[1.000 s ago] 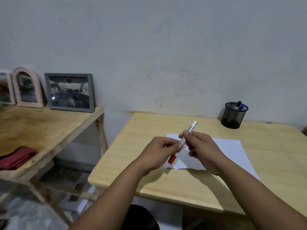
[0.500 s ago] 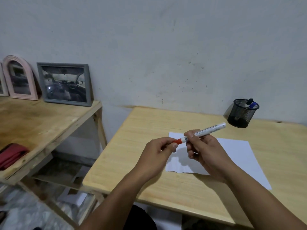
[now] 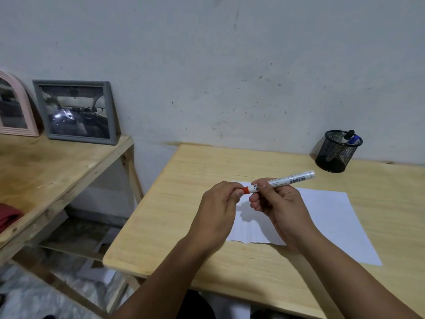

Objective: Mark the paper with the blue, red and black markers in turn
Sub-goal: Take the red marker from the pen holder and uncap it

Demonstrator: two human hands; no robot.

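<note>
- You are on the red step: your right hand (image 3: 279, 203) grips the barrel of the white-bodied red marker (image 3: 281, 181), held nearly level above the white sheet of paper (image 3: 328, 217), which lies flat on the pale wooden tabletop (image 3: 184, 203).
- Your left hand (image 3: 218, 210) has its fingers (image 3: 238, 192) closed on the marker's red cap, at the end towards the paper's left edge.
- Whether the cap is coming off or going on I cannot tell; no marks show on the paper.
- If uncapping, pull straight along the barrel, then bring the tip down to the paper.
- The black mesh pen cup (image 3: 337, 151), beyond the paper's far right corner, holds the blue and black markers (image 3: 350, 138).
- Against a second ago, the marker has swung from steeply tilted, cap down, to almost horizontal; both hands stay on it above the paper.
</note>
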